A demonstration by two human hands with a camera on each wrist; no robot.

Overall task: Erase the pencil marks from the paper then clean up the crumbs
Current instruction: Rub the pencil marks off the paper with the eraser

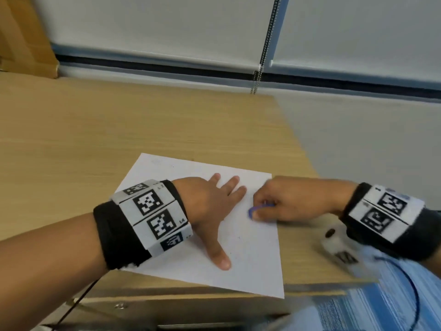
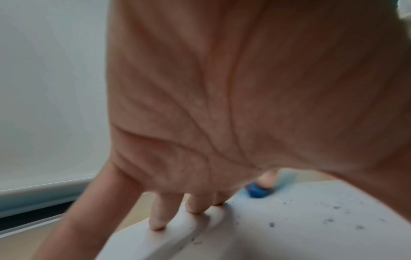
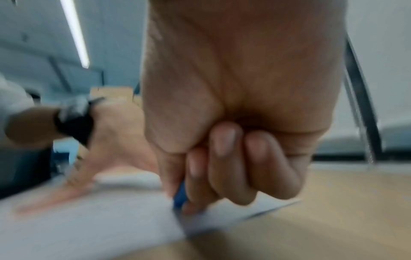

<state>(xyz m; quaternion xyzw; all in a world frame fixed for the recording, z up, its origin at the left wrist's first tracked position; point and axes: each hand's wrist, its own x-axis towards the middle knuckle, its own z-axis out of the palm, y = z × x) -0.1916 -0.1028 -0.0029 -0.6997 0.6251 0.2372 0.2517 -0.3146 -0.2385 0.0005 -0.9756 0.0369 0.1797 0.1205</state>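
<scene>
I see the paper (image 1: 250, 247) lying on a pale wooden desk (image 1: 95, 130) under drawn white blinds (image 1: 155, 27); my left hand (image 1: 210, 199) presses it flat, fingers spread wide; my right hand (image 1: 286, 199) pinches the blue eraser (image 1: 256, 209) against the sheet, grey crumbs (image 2: 329, 219) scattered nearby.

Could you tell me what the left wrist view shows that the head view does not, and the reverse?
Only the left wrist view shows the dark crumbs scattered over the paper, seen from under the left hand. Only the head view shows the whole sheet on the wooden desk, both wristbands, and the right hand pinching the eraser. Both show the blue eraser on the paper and the left fingers pressing the sheet flat.
</scene>
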